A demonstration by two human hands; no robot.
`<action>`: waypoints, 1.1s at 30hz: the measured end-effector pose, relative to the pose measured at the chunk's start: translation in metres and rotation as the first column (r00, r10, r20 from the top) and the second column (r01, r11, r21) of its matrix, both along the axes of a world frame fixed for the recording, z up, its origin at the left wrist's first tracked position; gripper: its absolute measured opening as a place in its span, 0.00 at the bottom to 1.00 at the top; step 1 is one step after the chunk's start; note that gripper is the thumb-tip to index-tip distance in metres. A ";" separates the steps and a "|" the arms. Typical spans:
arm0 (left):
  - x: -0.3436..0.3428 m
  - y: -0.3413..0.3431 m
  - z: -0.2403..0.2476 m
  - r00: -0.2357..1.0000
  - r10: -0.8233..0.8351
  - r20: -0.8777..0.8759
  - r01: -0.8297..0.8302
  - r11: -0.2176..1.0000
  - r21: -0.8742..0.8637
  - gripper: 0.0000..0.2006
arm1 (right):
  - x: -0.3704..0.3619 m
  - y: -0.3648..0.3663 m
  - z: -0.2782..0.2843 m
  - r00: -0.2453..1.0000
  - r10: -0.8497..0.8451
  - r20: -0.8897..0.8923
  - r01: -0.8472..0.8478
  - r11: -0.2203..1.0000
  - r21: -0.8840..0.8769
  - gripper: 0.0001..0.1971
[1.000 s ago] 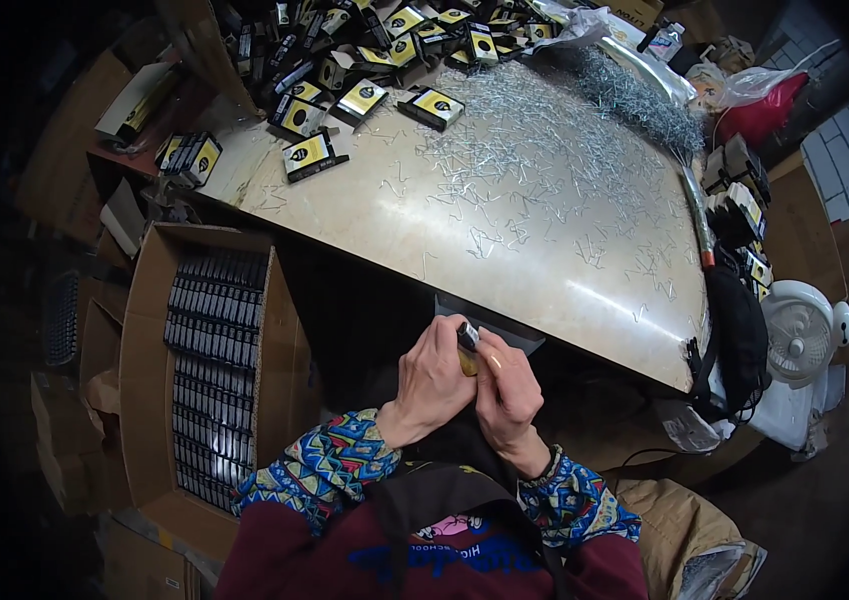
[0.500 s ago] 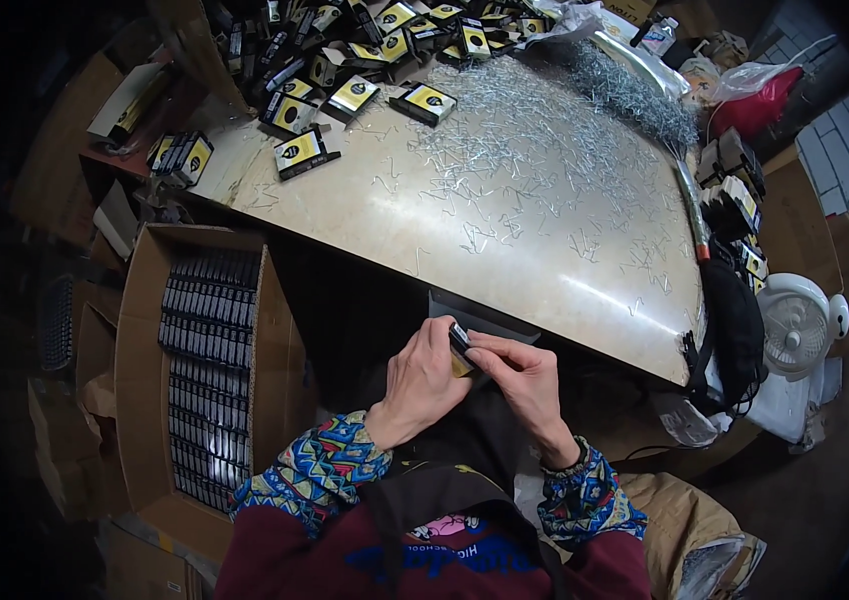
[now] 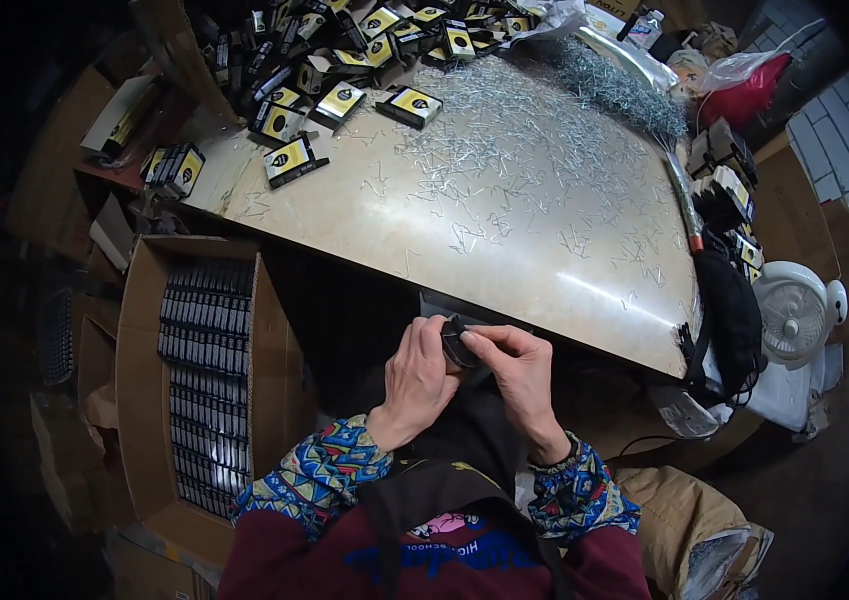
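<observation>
My left hand [image 3: 415,375] is closed around a small black carton [image 3: 458,345], held just in front of the table edge. The carton's dark side faces up and a flap seems to stand at its far end. From the other side my right hand [image 3: 522,390] pinches the carton between thumb and fingers. Its lower part is hidden by my fingers. More small black, yellow and white cartons [image 3: 340,103] lie heaped at the far left of the table [image 3: 345,230]. Many thin bent metal wires [image 3: 505,130] are scattered across the tabletop.
Rows of packed black cartons fill an open cardboard box [image 3: 257,380] at my left. A dense wire pile [image 3: 625,88] lies at the far right. A white fan [image 3: 790,315] and a black bag [image 3: 728,320] sit at the right, with a brown sack [image 3: 680,520] below.
The carton has turned in my hands: its yellow part is out of sight and its dark side with a flap now shows. My right fingers have shifted slightly.
</observation>
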State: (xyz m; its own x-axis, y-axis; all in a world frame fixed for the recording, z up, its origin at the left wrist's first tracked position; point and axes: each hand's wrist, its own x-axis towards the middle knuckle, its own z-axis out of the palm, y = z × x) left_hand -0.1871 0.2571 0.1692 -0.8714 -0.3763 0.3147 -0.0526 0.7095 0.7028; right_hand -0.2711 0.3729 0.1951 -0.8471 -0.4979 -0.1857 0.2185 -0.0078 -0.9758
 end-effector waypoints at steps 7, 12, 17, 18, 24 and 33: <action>-0.003 -0.002 -0.006 1.000 0.014 -0.007 -0.014 0.997 0.076 0.30 | 0.002 -0.001 0.003 0.977 0.030 -0.210 -0.014 0.997 0.074 0.07; -0.002 -0.001 -0.006 1.000 0.016 -0.009 -0.015 0.987 0.158 0.28 | -0.001 0.002 0.006 0.798 0.153 -0.582 -0.047 0.980 0.193 0.08; -0.006 -0.003 -0.008 0.999 0.040 0.025 -0.045 0.963 0.266 0.23 | 0.006 -0.004 0.006 0.699 0.219 -0.681 -0.081 0.970 0.228 0.10; -0.008 -0.003 -0.008 0.999 0.040 0.022 -0.045 0.964 0.264 0.23 | 0.010 -0.007 0.005 0.606 0.193 -0.771 -0.016 0.973 0.231 0.10; -0.021 -0.002 -0.001 0.997 0.009 -0.081 0.012 0.965 0.261 0.30 | -0.006 0.001 0.002 0.611 0.156 -0.776 0.004 0.980 0.201 0.14; -0.030 -0.008 0.005 0.991 -0.015 -0.129 0.032 0.991 0.129 0.39 | -0.064 0.015 0.015 0.360 -0.076 -0.930 0.313 0.949 0.044 0.15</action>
State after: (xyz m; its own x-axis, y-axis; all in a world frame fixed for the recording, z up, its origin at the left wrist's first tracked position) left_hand -0.2176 0.2494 0.1747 -0.8362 -0.4013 0.3737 0.0592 0.6115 0.7891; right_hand -0.3351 0.3879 0.2100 -0.6242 -0.3511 0.6979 -0.7813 0.2752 -0.5603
